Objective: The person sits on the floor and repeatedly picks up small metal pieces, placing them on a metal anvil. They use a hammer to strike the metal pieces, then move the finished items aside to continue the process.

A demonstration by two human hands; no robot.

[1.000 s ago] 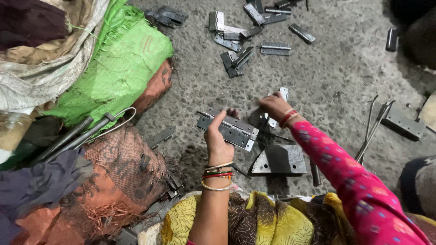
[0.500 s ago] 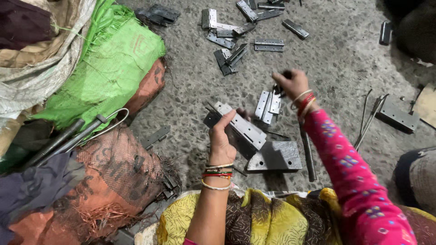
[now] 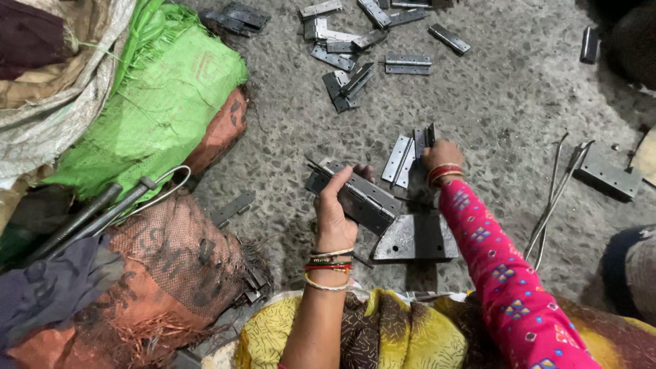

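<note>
Head view: our left hand [image 3: 335, 215] grips a large hinge [image 3: 355, 198], tilted above the floor [image 3: 506, 102]. Our right hand [image 3: 441, 156] closes on small hinges [image 3: 403, 158] just ahead. Metal block [image 3: 415, 238] lies between our wrists.

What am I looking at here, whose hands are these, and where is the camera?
No machine here: a person wears a camera on the head, looking down at their own bare hands. The left hand holds a grey metal hinge over a metal block on the concrete floor. The right hand, in a pink sleeve, touches loose hinge parts lying flat. More hinges lie scattered farther away. Sacks sit at the left, thin rods at the right.
</note>
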